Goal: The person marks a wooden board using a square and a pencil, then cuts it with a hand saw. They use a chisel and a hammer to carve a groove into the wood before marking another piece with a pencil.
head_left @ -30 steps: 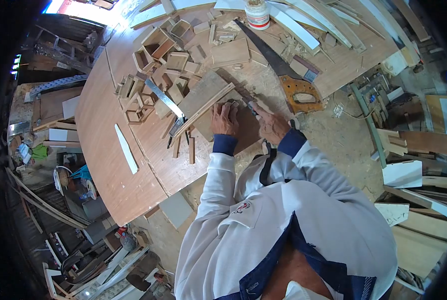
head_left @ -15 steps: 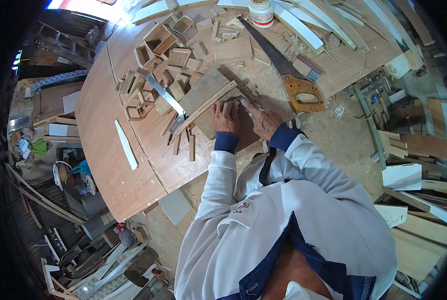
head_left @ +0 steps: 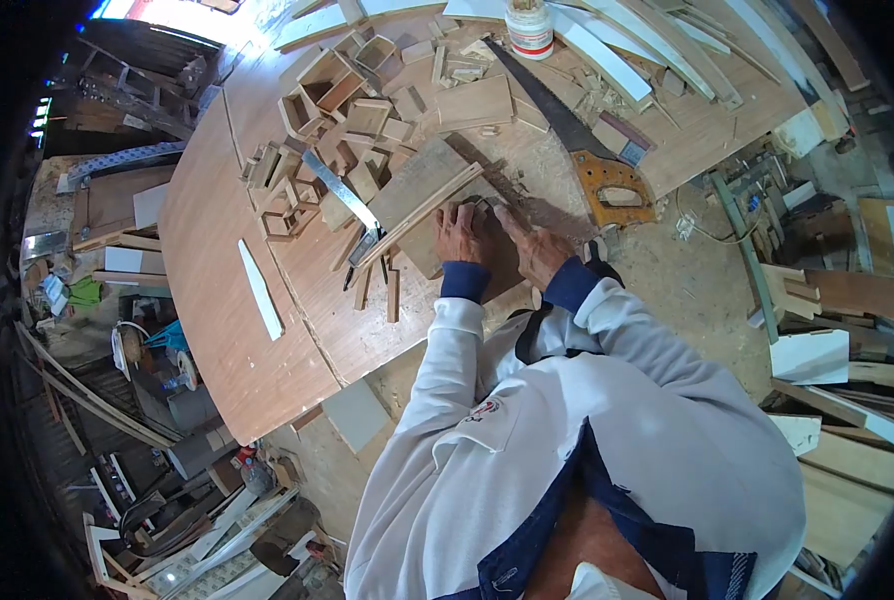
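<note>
My left hand [head_left: 461, 236] is at the near edge of the table with its fingers bent downward, close beside a flat wooden board. My right hand [head_left: 537, 250] faces it, index finger stretched toward the left fingertips and the other fingers curled. A small dark-edged piece shows between the fingertips; its kind is hidden. Under both hands lies a dark brown flat sheet [head_left: 505, 262]. Left of them, a long thin wooden strip [head_left: 432, 212] rests along a grey-brown board [head_left: 414, 185]. A metal-bladed square [head_left: 339, 188] lies beside that board.
A handsaw [head_left: 567, 135] with an orange handle lies beyond my right hand. Small wooden frames [head_left: 332, 80] and offcuts crowd the far left. A white tub [head_left: 529, 30] stands at the back, and a white tapered strip [head_left: 260, 290] lies on the left tabletop.
The whole view has shifted slightly, so the table and hands appear a little right and lower. Both hands stay together at the same spot, with only slight finger movement.
</note>
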